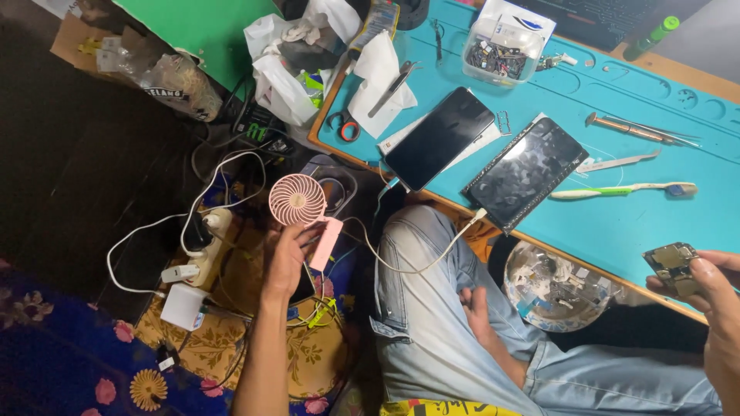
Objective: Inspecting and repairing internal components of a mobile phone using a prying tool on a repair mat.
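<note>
A pink fan [299, 202] is gripped by the left hand [287, 258] over the floor. A small circuit board [672, 263] is pinched by the right hand [713, 289], partly cut off, beside the table [617, 231].

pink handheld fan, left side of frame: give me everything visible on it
The pink handheld fan is small and looks plastic: a round head with a radial slotted grille facing the camera, above a flat pink handle that angles down to the right. The left hand grips it at the handle and holds it above the floor clutter, beside the teal mat's left edge. Whether the blades are spinning cannot be told. A white cable runs close by the handle; whether it connects is unclear.
</note>
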